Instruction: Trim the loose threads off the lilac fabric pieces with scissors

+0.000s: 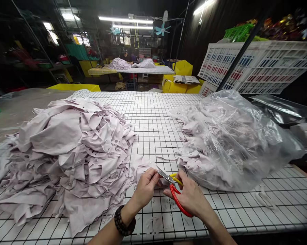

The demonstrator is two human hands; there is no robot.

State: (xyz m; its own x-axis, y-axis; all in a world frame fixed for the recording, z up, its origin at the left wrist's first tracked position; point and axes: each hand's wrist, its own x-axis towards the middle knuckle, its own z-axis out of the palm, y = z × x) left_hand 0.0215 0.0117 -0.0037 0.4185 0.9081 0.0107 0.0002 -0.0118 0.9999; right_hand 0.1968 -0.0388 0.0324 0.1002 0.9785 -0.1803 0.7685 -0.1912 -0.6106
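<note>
My right hand [191, 195] grips a pair of scissors [176, 190] with one red and one yellow handle, its blades parted and pointing up and left. At the blade tips, my left hand [146, 185] pinches a pale lilac fabric piece [141, 166], part of which lies on the table beyond the fingers. A beaded bracelet [124, 223] circles the left wrist. To the left rises a large heap of pale lilac fabric pieces [74, 146]. On the right, more such fabric lies in a clear plastic bag [235, 143].
The white table [150, 119] has a black grid. Small scraps [158, 221] lie near its front edge, and fabric strips [265, 199] at the right. Behind stand white crates [255, 64], yellow bins [173, 85] and another table [153, 70] with a person [126, 56] beyond.
</note>
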